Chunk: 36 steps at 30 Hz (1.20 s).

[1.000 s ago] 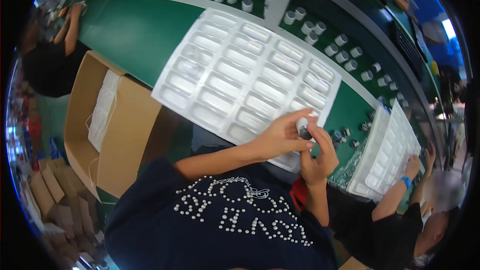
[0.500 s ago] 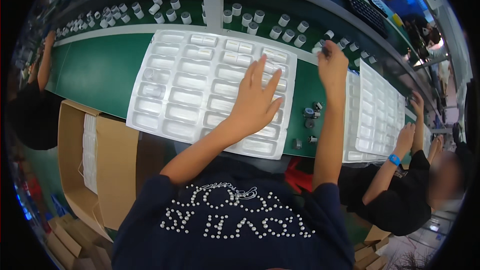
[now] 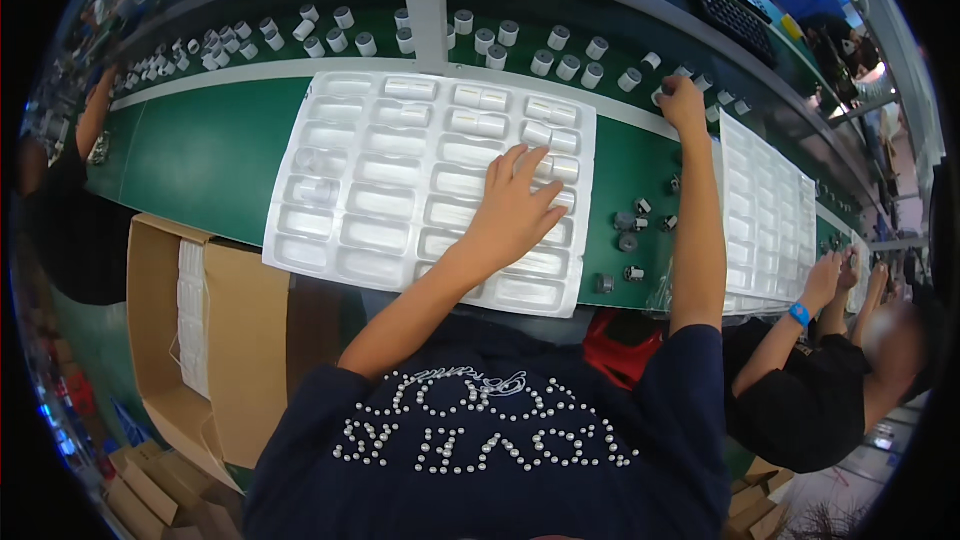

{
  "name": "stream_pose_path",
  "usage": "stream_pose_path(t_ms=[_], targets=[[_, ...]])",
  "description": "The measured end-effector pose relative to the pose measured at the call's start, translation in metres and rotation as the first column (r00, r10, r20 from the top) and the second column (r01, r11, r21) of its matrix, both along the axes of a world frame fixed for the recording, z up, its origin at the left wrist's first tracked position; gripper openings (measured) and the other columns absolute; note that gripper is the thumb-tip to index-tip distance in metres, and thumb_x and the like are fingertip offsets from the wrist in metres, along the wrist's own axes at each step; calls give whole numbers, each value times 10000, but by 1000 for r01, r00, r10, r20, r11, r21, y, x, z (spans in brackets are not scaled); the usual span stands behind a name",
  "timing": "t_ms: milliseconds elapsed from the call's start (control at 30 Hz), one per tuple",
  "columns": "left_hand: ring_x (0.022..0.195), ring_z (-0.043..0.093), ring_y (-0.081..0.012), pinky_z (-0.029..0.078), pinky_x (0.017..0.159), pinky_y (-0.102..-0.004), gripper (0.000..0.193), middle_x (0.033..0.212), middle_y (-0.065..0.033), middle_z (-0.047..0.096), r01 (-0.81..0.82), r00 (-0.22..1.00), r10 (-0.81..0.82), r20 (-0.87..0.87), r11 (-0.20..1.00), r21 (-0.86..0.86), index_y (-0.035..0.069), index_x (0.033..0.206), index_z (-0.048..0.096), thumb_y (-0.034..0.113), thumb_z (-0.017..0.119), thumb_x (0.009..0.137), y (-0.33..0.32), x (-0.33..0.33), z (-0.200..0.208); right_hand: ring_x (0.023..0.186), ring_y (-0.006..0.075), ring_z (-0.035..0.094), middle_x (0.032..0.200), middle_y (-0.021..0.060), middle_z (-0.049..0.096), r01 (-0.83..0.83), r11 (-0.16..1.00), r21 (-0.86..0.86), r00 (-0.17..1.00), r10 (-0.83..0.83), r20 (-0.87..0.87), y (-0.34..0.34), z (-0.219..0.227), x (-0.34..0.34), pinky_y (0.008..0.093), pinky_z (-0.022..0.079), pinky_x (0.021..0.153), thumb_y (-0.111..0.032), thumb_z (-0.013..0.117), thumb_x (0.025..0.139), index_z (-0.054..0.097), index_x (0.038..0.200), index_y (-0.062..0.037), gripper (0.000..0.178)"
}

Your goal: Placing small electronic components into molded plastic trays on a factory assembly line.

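Green bench (image 3: 200, 170) before crowded shelf (image 3: 519, 63); left hand (image 3: 510, 212) free, grip of right hand (image 3: 686, 106) unclear

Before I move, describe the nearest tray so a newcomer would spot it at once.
Start from the green table running across the view. On it, just beyond the dark beaded shirt, lies a large white tray, many of its pockets bare. Unlike the white trays farther right, it has the spread left hand over it.

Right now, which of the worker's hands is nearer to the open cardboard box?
Left. The left hand is over the white tray, right of the cardboard box; the right hand is farther right, by the white cylinders.
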<state>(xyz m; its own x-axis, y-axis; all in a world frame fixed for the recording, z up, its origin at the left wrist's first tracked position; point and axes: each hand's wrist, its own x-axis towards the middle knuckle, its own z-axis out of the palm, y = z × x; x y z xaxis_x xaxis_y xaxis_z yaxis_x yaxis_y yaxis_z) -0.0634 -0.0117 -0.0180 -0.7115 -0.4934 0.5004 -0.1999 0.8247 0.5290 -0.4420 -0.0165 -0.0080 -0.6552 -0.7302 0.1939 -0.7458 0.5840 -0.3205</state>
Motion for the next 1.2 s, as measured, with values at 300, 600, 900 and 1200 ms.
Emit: stream_pose_path(t_ms=[300, 600, 900, 1200], targets=[[1252, 430, -362, 389, 1018, -459, 327, 1283, -111, 572, 12, 990, 15, -142, 982, 186, 46, 1102, 651, 142, 748, 805, -5, 6, 8, 1016, 405, 627, 1090, 249, 654, -12, 984, 180, 995, -7, 103, 63, 47, 46, 440, 500, 889, -92, 678, 686, 649, 1103, -14, 425], [895, 649, -173, 550, 824, -315, 368, 1139, -135, 637, 585, 809, 65, -585, 25, 811, 2, 1266, 538, 30, 631, 911, 10, 26, 42, 898, 386, 655, 919, 229, 683, -213, 834, 508, 953, 292, -79, 74, 51, 41, 425, 526, 791, -52, 661, 764, 689, 894, 26, 153], [856, 639, -152, 562, 811, -298, 343, 1160, -160, 624, 601, 799, 247, -548, -332, 727, 13, 1317, 500, 143, 519, 999, 1, 46, 41, 749, 90, 616, 964, 47, 666, -179, 851, -494, 247, 525, 814, 64, 80, 164, 194, 487, 623, -167, 662, 895, 619, 1074, -21, 235], [800, 633, -137, 550, 723, -272, 417, 1102, -142, 642, 612, 790, 204, -578, -216, 761, 13, 1368, 458, 71, 558, 967, 3, 54, 38, 701, 143, 608, 1038, 154, 628, -147, 774, -616, -75, 613, 787, 90, 74, 223, 223, 495, 571, -223, 676, 898, 548, 1265, -1, 447]])
